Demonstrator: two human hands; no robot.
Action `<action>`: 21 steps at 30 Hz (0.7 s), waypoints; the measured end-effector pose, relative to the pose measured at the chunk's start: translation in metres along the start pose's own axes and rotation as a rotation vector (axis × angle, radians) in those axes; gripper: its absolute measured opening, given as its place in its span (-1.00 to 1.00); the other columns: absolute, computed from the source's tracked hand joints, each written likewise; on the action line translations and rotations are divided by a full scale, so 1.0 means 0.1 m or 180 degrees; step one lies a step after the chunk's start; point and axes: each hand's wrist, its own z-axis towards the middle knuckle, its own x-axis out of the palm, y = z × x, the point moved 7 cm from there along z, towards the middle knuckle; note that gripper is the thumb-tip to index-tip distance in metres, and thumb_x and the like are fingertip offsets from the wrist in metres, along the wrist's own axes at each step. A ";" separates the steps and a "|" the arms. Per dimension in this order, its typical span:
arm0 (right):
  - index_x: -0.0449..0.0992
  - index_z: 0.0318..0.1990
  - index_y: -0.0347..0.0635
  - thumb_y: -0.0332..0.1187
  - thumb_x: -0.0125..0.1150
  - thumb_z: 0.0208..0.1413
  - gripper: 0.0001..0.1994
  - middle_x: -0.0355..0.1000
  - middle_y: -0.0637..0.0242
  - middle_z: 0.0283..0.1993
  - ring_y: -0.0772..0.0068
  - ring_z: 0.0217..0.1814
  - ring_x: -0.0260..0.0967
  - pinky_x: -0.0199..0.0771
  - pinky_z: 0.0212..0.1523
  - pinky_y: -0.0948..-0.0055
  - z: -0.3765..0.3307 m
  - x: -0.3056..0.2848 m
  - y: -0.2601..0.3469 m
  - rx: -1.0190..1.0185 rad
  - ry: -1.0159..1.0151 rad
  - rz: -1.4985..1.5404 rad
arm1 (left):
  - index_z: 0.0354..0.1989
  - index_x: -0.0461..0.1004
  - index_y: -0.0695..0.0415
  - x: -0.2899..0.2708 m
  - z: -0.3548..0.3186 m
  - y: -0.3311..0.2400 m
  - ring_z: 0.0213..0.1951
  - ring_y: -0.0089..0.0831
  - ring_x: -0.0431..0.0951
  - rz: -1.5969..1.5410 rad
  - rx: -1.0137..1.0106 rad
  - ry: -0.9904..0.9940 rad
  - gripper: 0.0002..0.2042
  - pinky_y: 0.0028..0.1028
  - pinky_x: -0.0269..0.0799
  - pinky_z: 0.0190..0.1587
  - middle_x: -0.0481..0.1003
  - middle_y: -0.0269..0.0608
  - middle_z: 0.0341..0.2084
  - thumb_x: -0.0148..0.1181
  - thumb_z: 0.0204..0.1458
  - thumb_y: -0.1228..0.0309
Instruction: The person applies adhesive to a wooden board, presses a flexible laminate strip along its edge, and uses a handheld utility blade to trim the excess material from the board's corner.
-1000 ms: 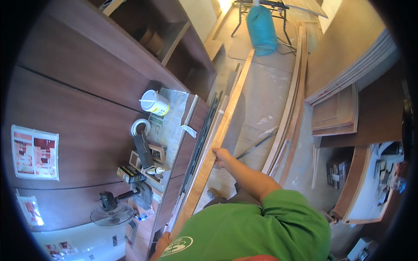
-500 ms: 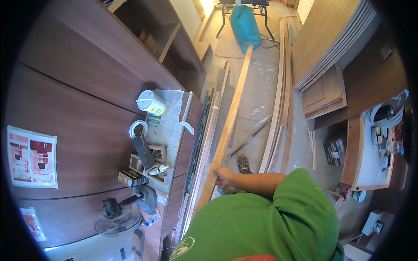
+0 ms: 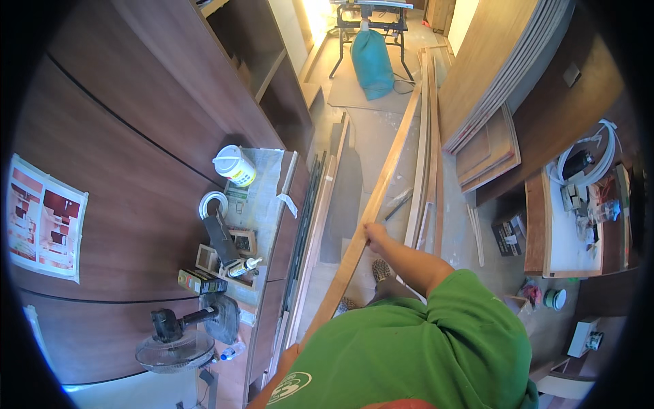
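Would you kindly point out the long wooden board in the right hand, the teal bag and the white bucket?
Long wooden board [image 3: 379,184]: head view, on its broad face.
Teal bag [image 3: 372,65]: head view, middle of its body.
White bucket [image 3: 238,170]: head view, on its side, below the lid.

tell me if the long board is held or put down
Held: the right hand grips the long board by its edge. Whether its far end touches anything, I cannot tell.
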 end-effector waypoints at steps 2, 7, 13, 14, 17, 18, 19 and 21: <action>0.39 -0.07 -0.30 -0.27 0.14 0.14 -0.70 0.43 0.10 -0.25 0.20 -0.26 0.42 0.49 -0.26 0.20 0.00 0.07 0.53 -0.0098 0.0399 0.0155 | -0.30 0.40 0.15 -0.18 0.22 -0.57 -0.24 0.15 0.53 0.0134 0.0252 -0.0142 -0.62 -0.05 0.41 -0.24 0.52 0.18 -0.41 0.21 -0.05 0.06; 0.28 0.07 -0.17 -0.11 0.15 0.15 -0.56 0.40 0.03 -0.13 0.10 -0.06 0.39 0.41 -0.07 0.09 -0.25 -0.32 1.30 0.0162 0.0345 -0.0429 | -0.19 0.50 0.22 -0.70 0.83 -3.04 -0.22 0.09 0.56 0.0232 0.0650 -0.0229 -0.47 -0.12 0.46 -0.19 0.56 0.17 -0.36 0.29 -0.21 0.01; 0.27 0.00 -0.18 -0.17 0.07 0.22 -0.67 0.42 0.05 -0.19 0.00 -0.25 0.44 0.47 -0.27 -0.07 -0.48 -0.54 1.15 -0.0260 0.0590 0.0029 | 0.02 0.43 0.29 -0.26 1.80 -5.04 -0.04 0.00 0.52 -0.0729 0.1358 0.0537 -0.31 -0.23 0.40 -0.02 0.51 0.17 -0.12 0.28 -0.17 -0.05; 0.30 -0.02 -0.23 -0.24 0.05 0.23 -0.71 0.44 0.01 -0.24 -0.01 -0.31 0.46 0.50 -0.27 -0.09 -0.13 -0.76 1.26 -0.0183 0.0536 0.0212 | 0.12 0.36 0.28 -0.19 1.85 -5.31 0.02 -0.01 0.49 -0.1208 0.1498 0.0827 -0.26 -0.23 0.38 0.03 0.47 0.18 -0.02 0.28 -0.15 -0.05; 0.38 -0.15 -0.39 -0.41 0.06 0.16 -0.80 0.46 -0.03 -0.32 0.02 -0.30 0.50 0.55 -0.29 -0.03 0.40 -1.25 1.76 0.0278 -0.0094 0.0308 | 0.24 0.22 0.31 -0.18 2.30 -5.22 0.10 0.00 0.43 -0.0668 0.1145 0.0048 -0.19 -0.26 0.33 0.11 0.35 0.24 0.11 0.29 -0.11 -0.01; 0.40 -0.20 -0.41 -0.43 0.06 0.12 -0.81 0.46 -0.04 -0.36 0.03 -0.36 0.50 0.54 -0.37 0.02 0.54 -1.64 1.84 -0.0289 -0.0703 -0.0475 | 0.25 0.19 0.30 -0.15 2.32 -5.26 0.11 0.00 0.42 -0.0518 0.1280 0.0154 -0.18 -0.25 0.32 0.13 0.33 0.24 0.13 0.28 -0.10 -0.01; 0.42 -0.26 -0.43 -0.44 0.07 0.08 -0.82 0.46 -0.05 -0.40 0.05 -0.42 0.50 0.54 -0.45 0.06 0.64 -1.96 1.88 -0.0826 -0.1305 -0.1255 | 0.27 0.17 0.30 -0.17 2.30 -5.17 0.12 0.00 0.41 -0.0352 0.1404 0.0251 -0.17 -0.25 0.31 0.14 0.30 0.25 0.15 0.28 -0.08 -0.01; 0.44 -0.29 -0.45 -0.44 0.09 0.04 -0.82 0.46 -0.03 -0.46 0.05 -0.53 0.47 0.49 -0.55 0.08 0.77 -2.00 1.78 -0.0645 -0.1010 -0.0569 | 0.28 0.16 0.28 -0.29 2.25 -4.48 0.12 -0.01 0.41 -0.0229 0.1290 0.0299 -0.18 -0.25 0.31 0.15 0.28 0.24 0.17 0.25 -0.06 -0.03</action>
